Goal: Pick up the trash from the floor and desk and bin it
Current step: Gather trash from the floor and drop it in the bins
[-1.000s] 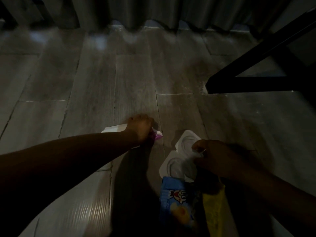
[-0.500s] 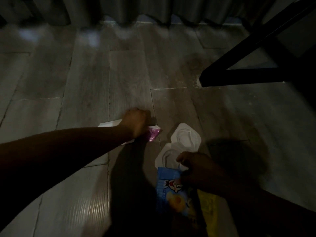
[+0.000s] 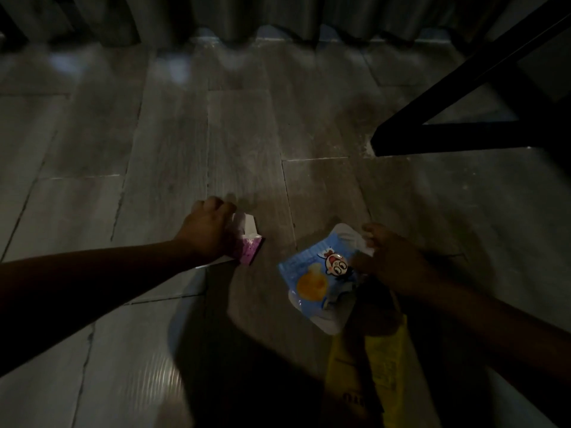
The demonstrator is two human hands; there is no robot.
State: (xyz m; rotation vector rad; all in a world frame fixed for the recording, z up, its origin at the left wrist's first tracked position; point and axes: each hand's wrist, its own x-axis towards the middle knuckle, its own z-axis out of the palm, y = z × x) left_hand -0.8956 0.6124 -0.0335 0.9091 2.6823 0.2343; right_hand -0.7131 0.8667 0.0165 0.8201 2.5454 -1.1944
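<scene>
I look down at a dim grey plank floor. My left hand (image 3: 207, 230) is closed around a small purple and white paper wrapper (image 3: 248, 246) low over the floor, left of centre. My right hand (image 3: 390, 260) grips a bundle of trash: a blue snack packet with a cartoon face (image 3: 315, 281), a white plastic tray (image 3: 350, 237) behind it, and a yellow wrapper (image 3: 383, 369) hanging below. The tray is mostly hidden by the blue packet.
A black furniture frame (image 3: 457, 140) with a slanted leg stands on the floor at the upper right. Grey curtains (image 3: 278, 17) hang along the far edge. Bare floor planks (image 3: 173, 143) stretch ahead and to the left.
My right hand has closed on the white tray and lifted it together with the blue packet, which now lies over the tray. My left hand has gathered the purple wrapper into its grip.
</scene>
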